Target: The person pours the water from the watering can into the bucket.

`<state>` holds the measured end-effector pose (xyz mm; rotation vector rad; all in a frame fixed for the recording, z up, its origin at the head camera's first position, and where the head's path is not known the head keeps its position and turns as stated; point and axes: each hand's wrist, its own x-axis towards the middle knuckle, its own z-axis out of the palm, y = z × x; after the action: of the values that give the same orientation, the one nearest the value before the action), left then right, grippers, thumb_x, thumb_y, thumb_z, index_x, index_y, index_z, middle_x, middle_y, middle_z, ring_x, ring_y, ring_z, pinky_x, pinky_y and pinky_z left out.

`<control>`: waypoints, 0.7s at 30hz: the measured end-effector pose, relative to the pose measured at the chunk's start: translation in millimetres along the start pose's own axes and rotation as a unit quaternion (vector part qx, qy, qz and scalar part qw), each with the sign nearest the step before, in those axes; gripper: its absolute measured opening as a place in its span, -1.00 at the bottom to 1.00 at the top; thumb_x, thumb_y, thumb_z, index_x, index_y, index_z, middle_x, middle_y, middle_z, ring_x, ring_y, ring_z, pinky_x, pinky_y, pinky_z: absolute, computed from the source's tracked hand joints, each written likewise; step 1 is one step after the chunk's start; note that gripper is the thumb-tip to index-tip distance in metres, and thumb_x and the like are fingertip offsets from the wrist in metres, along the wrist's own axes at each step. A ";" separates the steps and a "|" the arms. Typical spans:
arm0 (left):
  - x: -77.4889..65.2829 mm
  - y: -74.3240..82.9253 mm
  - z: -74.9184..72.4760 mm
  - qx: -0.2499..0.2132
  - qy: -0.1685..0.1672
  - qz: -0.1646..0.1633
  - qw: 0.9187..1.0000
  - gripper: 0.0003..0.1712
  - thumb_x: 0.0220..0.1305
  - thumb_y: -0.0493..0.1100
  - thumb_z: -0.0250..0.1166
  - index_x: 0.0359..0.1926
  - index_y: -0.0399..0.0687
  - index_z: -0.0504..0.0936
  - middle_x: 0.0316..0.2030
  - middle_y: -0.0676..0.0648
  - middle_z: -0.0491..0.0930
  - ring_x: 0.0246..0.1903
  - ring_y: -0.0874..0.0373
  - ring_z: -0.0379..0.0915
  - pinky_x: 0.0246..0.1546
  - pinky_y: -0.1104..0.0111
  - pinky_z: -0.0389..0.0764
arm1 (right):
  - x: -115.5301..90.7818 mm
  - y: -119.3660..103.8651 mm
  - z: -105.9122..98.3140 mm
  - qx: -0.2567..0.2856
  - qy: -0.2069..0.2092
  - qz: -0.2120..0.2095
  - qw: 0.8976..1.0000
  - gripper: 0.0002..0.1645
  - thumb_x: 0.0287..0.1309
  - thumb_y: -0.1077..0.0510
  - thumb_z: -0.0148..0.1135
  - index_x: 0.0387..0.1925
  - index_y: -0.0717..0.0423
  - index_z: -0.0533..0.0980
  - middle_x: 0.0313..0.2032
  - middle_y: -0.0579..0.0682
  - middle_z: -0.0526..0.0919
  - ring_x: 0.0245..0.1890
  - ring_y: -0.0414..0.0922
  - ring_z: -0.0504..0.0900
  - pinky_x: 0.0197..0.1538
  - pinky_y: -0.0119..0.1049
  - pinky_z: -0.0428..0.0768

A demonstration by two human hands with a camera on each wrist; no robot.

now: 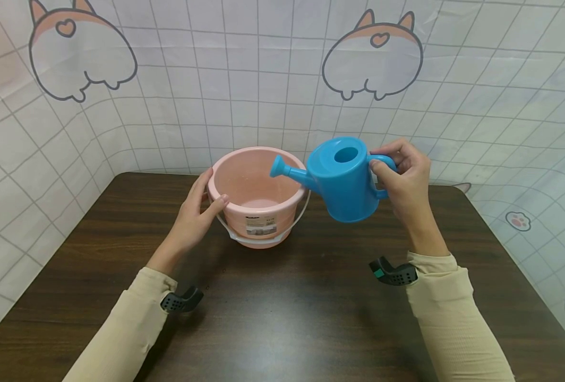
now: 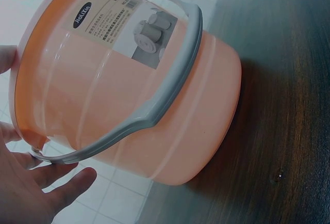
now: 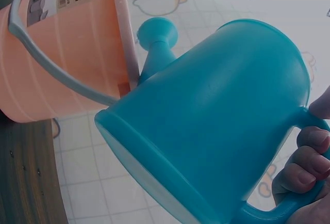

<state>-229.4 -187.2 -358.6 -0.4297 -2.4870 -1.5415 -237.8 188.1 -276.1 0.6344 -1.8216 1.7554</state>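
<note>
Your right hand has its fingers curled round the handle of the blue watering can, held up right beside the pink bucket. Spout points left, angled slightly up, over the rim; can's long axis leans left. Your left hand: fingers spread, touching the rim. Bucket label reads "JiaLiXin"; smaller print unreadable.

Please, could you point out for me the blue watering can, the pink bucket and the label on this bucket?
Blue watering can (image 3: 206,113): right wrist view, side of its body.
Pink bucket (image 2: 116,91): left wrist view, outer wall.
Label (image 2: 124,27): left wrist view, about its middle.
</note>
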 end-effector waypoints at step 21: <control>-0.4 -0.2 -0.3 0.001 0.002 -0.005 1.000 -0.16 0.37 0.04 0.15 0.53 0.22 -0.08 0.52 0.03 -0.09 0.37 -0.16 0.17 0.20 -0.11 0.38 | 0.0 0.5 0.0 0.000 0.002 0.001 1.000 -0.86 0.08 0.39 0.14 -0.32 0.21 0.58 -0.59 -0.06 0.62 -0.65 -0.25 0.44 -0.57 -0.48 0.47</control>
<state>-229.2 -187.5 -358.7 -0.4152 -2.4923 -1.5409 -238.1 188.2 -276.5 0.6304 -1.8199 1.7577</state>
